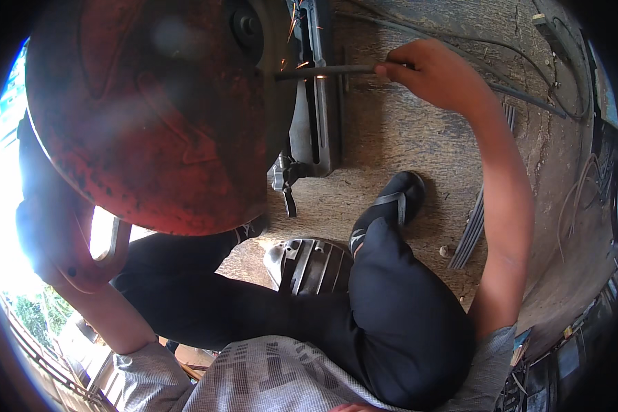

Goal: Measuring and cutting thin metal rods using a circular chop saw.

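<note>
A thin grey steel rod is pinched at its near end by the closed fingers of the right hand, its far end fed under the round red metal saw guard, where sparks fly. The left hand is wrapped around the saw's handle, though glare hides the fingers. With the rod held only by fingers close to the cut, it could be snatched or kicked, and sparks could reach the sandalled foot

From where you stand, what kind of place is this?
Most likely a small metalworking yard or workshop, partly outdoors. A red-guarded cut-off saw throws sparks from a metal rod held by the right hand, and more metal rods lie on the dirt floor.
</note>
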